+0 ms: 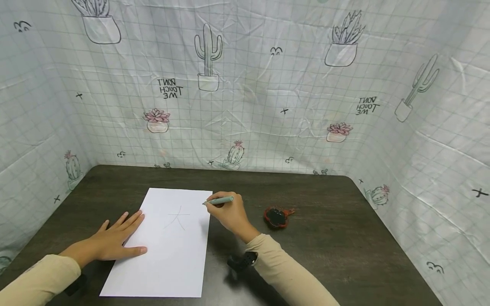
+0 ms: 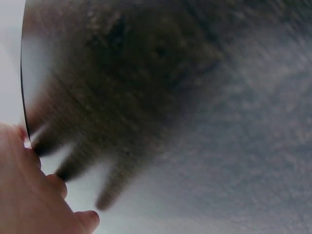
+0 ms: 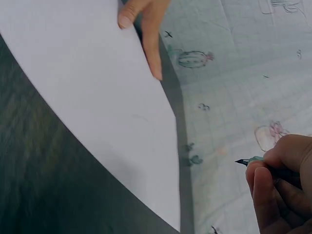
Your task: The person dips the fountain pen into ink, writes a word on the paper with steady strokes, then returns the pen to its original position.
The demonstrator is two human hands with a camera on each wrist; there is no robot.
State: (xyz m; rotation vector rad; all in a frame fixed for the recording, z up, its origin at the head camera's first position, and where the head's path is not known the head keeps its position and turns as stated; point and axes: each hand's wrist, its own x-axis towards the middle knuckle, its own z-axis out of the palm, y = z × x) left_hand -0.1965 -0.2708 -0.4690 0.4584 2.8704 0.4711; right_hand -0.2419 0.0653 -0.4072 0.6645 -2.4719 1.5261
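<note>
A white sheet of paper (image 1: 164, 259) lies on the dark table, with a few thin strokes forming a character (image 1: 178, 216) on its upper half. My left hand (image 1: 115, 240) rests spread on the sheet's left edge, thumb and fingertips on the paper. In the left wrist view, part of the left hand (image 2: 39, 195) shows at the lower left. My right hand (image 1: 229, 212) pinches a green pen (image 1: 222, 200) above the sheet's upper right edge. In the right wrist view the dark tip of the pen (image 3: 243, 161) points away from the right hand (image 3: 282, 185).
A dark inkpad-like object with a red scalloped rim (image 1: 276, 217) sits on the table (image 1: 325, 255) to the right of my right hand. Behind and on both sides hangs a white grid-patterned cloth (image 1: 252, 85) with cactus drawings.
</note>
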